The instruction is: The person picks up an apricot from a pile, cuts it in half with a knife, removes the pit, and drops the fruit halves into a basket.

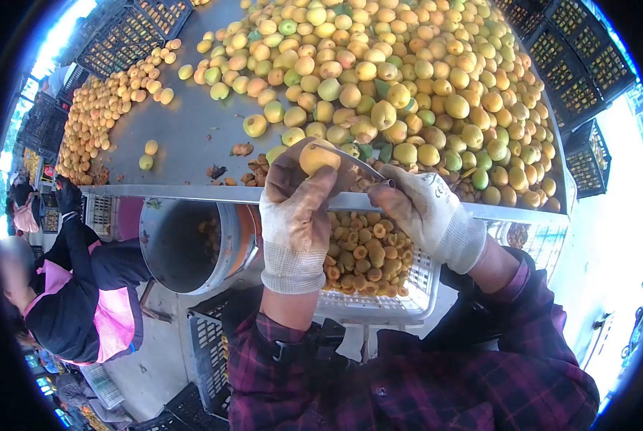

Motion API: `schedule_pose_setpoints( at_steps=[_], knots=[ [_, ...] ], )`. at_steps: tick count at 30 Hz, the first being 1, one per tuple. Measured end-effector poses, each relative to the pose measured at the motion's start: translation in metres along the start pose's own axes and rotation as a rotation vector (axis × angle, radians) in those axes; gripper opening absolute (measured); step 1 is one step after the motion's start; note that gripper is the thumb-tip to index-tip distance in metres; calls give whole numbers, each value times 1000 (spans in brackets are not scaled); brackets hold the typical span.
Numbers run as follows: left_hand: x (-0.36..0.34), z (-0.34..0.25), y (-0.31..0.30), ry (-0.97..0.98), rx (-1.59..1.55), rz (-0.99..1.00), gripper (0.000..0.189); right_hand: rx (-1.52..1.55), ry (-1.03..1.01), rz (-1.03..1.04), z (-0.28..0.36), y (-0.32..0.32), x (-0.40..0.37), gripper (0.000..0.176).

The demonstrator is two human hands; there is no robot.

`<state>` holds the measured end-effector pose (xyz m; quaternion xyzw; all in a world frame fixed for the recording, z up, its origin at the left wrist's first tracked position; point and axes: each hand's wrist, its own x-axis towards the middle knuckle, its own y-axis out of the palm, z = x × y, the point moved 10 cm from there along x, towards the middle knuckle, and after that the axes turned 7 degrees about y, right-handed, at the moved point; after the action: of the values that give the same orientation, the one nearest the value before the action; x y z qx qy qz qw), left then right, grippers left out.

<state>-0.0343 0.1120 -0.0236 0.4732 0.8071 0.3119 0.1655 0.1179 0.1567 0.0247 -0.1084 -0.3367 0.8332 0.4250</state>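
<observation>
My left hand (pixel 298 215), in a stained white glove, holds a yellow apricot (pixel 320 156) over the table's front edge. My right hand (pixel 425 215), gloved too, is closed around the handle of a knife (pixel 361 167). The knife's curved blade reaches left to the apricot and touches or nearly touches it; the exact contact is unclear. Below both hands, a white plastic basket (pixel 416 305) holds many halved apricots (pixel 368 255). A large pile of whole apricots (pixel 407 79) lies on the metal table (pixel 185 122) beyond the hands.
A bucket (pixel 185 248) stands below the table edge, left of my left hand. Black crates (pixel 123 36) are stacked at the far left, with others (pixel 580 65) at the right. A co-worker in a pink apron (pixel 116 323) sits at the left.
</observation>
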Motion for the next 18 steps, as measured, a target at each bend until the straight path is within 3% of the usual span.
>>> schedule_pose_setpoints(
  at_steps=[4,6,10,12,18],
  knots=[
    [-3,2,-4,-52,-64,-57,36,-57,124,152,5,2,5,40],
    [-4,1,-4,-64,3,-56,33,79,166,218,4,6,6,37],
    [-1,-3,-5,11,126,-38,32,99,151,207,5,24,5,29],
    [-3,-1,-3,18,112,-37,30,319,151,112,4,33,6,28],
    [-2,1,0,-26,133,-47,26,307,-15,-14,5,47,10,37]
  ],
)
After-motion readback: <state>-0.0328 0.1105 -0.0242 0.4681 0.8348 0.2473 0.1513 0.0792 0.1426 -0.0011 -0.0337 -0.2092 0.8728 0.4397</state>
